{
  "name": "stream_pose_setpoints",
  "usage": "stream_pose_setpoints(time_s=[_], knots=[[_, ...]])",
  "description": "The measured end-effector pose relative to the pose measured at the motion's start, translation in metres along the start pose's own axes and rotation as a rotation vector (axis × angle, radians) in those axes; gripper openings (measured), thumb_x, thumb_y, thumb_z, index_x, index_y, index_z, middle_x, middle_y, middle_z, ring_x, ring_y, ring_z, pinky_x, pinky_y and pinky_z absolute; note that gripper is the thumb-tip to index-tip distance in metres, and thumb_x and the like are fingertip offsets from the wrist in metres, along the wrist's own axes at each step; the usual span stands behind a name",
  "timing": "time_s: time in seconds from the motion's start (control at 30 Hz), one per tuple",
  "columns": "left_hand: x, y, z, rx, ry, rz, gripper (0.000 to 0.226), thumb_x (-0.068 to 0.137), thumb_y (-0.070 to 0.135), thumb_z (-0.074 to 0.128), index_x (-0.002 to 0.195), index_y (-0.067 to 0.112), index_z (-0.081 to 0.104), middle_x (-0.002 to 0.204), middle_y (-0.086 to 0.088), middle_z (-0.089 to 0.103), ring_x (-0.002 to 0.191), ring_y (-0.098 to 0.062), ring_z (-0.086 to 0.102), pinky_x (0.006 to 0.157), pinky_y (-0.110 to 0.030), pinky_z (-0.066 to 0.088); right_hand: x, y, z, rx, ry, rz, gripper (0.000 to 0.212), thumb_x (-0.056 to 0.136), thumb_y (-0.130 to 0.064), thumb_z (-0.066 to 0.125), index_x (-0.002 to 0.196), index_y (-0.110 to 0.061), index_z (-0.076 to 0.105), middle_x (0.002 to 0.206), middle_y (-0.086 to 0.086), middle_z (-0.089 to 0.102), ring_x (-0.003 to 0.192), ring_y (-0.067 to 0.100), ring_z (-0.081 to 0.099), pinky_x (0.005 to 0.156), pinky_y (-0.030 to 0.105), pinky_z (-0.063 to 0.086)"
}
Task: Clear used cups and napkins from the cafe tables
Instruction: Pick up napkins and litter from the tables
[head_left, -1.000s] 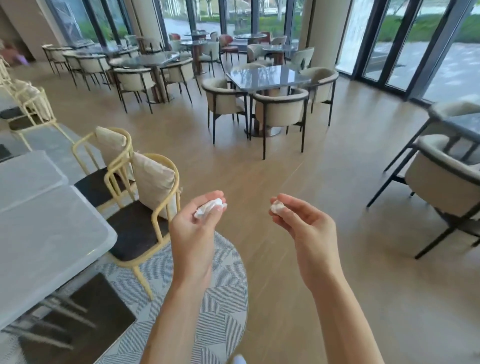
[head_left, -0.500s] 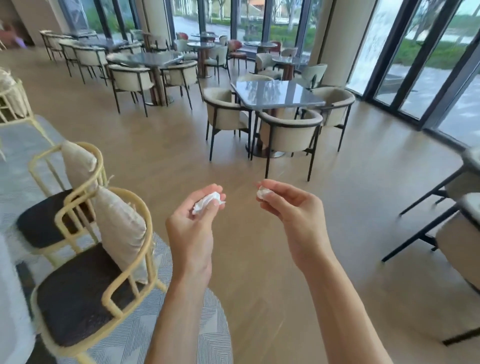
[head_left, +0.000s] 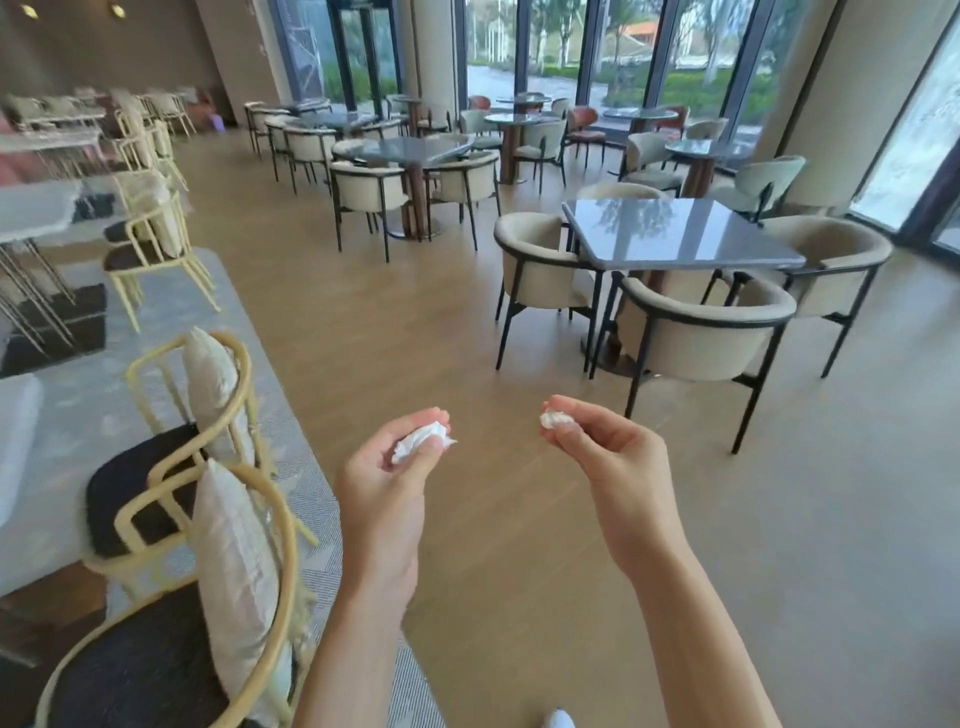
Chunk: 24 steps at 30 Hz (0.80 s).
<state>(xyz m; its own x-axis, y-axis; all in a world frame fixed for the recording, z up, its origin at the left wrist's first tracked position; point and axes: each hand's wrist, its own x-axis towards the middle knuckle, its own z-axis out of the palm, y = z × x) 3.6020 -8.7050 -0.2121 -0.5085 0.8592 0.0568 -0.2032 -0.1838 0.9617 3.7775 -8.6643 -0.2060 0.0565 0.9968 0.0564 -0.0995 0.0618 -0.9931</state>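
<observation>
Napkin wads were what you carried at this moment, one per hand: your left hand pinched a crumpled white napkin between thumb and curled fingers, and your right hand pinched a smaller wad at its fingertips. Both wads were held out at mid-height over the bare wooden floor, well apart from any tabletop.

What changed over the preceding second was the surroundings, not the grip. The hands kept the same pose and the same spacing, while the view swung leftward: the white table that had filled the near left slid almost out of frame, the yellow-framed chairs with pale cushions came in close at near left, and the grey square table with its beige armchairs shifted to the right. A long aisle toward the far tables opened ahead.

You could read this as the carry phase: the napkins were already collected and you were turning to walk on. No bin or tray showed in view, so where they would go could not be told. No cups were visible on the tables nearby; the farther ones were too small to judge.
</observation>
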Motion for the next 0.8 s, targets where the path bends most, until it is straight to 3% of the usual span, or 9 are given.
stream_pose_setpoints(time_s=[0.1, 0.23, 0.4, 0.57, 0.67, 0.8], knots=[[0.067, -0.007, 0.045, 0.018, 0.034, 0.018, 0.028, 0.091, -0.009, 0.067, 0.098, 0.016, 0.08, 0.103, -0.001, 0.08, 0.103, -0.021, 0.075, 0.091, -0.027, 0.056, 0.092, -0.002, 0.005, -0.008, -0.079, -0.011, 0.017, 0.093, -0.012, 0.074, 0.109, -0.016, 0.078, 0.094, -0.003, 0.081, 0.092, 0.009, 0.076, 0.097, 0.028, 0.055], [0.152, 0.0, 0.082, -0.049, 0.099, 0.082, 0.027, 0.093, -0.009, 0.065, 0.103, 0.012, 0.078, 0.103, -0.006, 0.08, 0.097, -0.021, 0.077, 0.081, -0.018, 0.058, 0.204, -0.013, 0.022, -0.01, -0.183, -0.033, 0.015, 0.094, -0.014, 0.072, 0.105, -0.021, 0.079, 0.091, -0.003, 0.08, 0.087, 0.008, 0.076, 0.091, 0.027, 0.055], [0.232, -0.015, 0.103, -0.065, 0.223, 0.077, 0.025, 0.094, -0.01, 0.064, 0.104, 0.009, 0.077, 0.104, -0.01, 0.078, 0.097, -0.027, 0.076, 0.078, -0.026, 0.061, 0.298, -0.001, 0.044, -0.027, -0.262, -0.003, 0.013, 0.093, -0.014, 0.073, 0.092, -0.024, 0.082, 0.09, 0.013, 0.077, 0.079, 0.01, 0.07, 0.096, 0.039, 0.059], [0.328, -0.053, 0.134, -0.034, 0.225, 0.055, 0.024, 0.096, -0.007, 0.063, 0.106, 0.01, 0.077, 0.105, -0.009, 0.078, 0.096, -0.024, 0.077, 0.084, -0.033, 0.063, 0.398, 0.028, 0.072, -0.047, -0.263, 0.031, 0.017, 0.093, -0.014, 0.073, 0.09, -0.028, 0.083, 0.092, 0.002, 0.08, 0.082, 0.012, 0.075, 0.097, 0.038, 0.059], [0.396, -0.08, 0.146, -0.018, 0.214, 0.016, 0.025, 0.095, -0.007, 0.064, 0.104, 0.011, 0.078, 0.104, -0.008, 0.079, 0.095, -0.024, 0.077, 0.085, -0.034, 0.062, 0.461, 0.048, 0.094, -0.094, -0.276, 0.051, 0.022, 0.094, -0.013, 0.071, 0.088, -0.031, 0.082, 0.092, 0.007, 0.078, 0.083, 0.012, 0.074, 0.1, 0.041, 0.057], [0.514, -0.092, 0.165, -0.04, 0.216, 0.014, 0.024, 0.095, -0.009, 0.063, 0.105, 0.009, 0.077, 0.103, -0.007, 0.079, 0.096, -0.026, 0.076, 0.084, -0.031, 0.063, 0.566, 0.06, 0.137, -0.134, -0.262, 0.06, 0.017, 0.093, -0.012, 0.071, 0.088, -0.024, 0.082, 0.089, 0.009, 0.078, 0.082, 0.013, 0.073, 0.101, 0.043, 0.057]])
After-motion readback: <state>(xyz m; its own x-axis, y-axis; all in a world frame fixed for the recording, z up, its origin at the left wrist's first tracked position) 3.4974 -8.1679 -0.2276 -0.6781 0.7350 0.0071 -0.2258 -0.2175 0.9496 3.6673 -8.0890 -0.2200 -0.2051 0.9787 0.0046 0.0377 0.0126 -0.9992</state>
